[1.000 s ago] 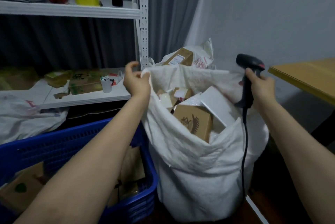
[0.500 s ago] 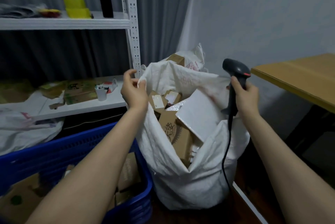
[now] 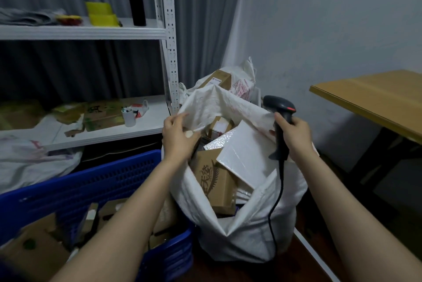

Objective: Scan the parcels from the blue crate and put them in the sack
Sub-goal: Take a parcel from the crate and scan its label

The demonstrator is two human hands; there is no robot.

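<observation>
The sack (image 3: 239, 231) mouth at frame centre was nearly choked: a brown box (image 3: 212, 181) and a white flat parcel (image 3: 244, 153) filled it, leaving me only a narrow gap at the near rim. My left hand (image 3: 177, 137), my right hand (image 3: 294, 135) and the scanner (image 3: 279, 108) flanked the opening

Head view, looking forward and down from the person's own eye line.

One wide-angle camera sits above both forearms and faces a room corner, close enough that the arms fill the near edge. The white sack (image 3: 239, 224) stands centre, with the left hand (image 3: 177, 136) and right hand (image 3: 294, 136) at its mouth. The blue crate (image 3: 91, 185) lies near left, a shelf rack (image 3: 166, 41) far left, a wooden table (image 3: 376, 99) right. Straight lines bow toward the edges.
</observation>
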